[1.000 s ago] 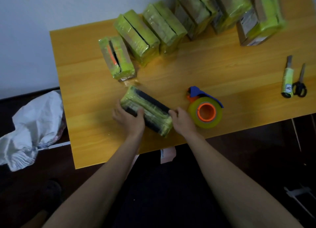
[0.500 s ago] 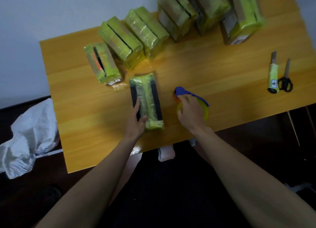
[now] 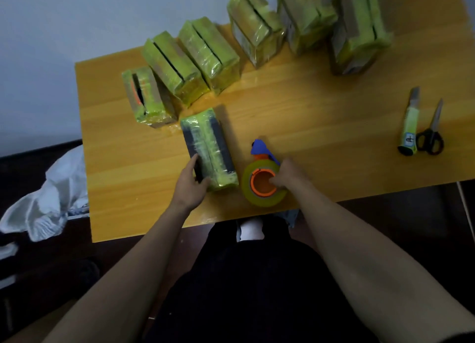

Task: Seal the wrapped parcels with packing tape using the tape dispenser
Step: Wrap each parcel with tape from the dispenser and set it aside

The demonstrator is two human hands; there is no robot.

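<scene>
A green-wrapped parcel [image 3: 208, 147] with two dark strips lies lengthwise on the wooden table [image 3: 308, 126]. My left hand [image 3: 191, 185] holds its near left corner, thumb on the near end. To its right stands the tape dispenser [image 3: 264, 182], a yellowish tape roll with an orange core and a blue handle. My right hand [image 3: 288, 174] grips it, fingers hooked into the orange core. Several more green-wrapped parcels [image 3: 208, 57] stand in a row along the far edge.
A utility knife [image 3: 410, 126] and black scissors [image 3: 433, 136] lie at the table's right side. A white bag [image 3: 51, 196] sits on the floor to the left. The table's near edge runs just below my hands.
The parcel has been turned from lying crosswise to pointing away from me. My right hand left it and took hold of the tape dispenser. My left hand stays on the parcel.
</scene>
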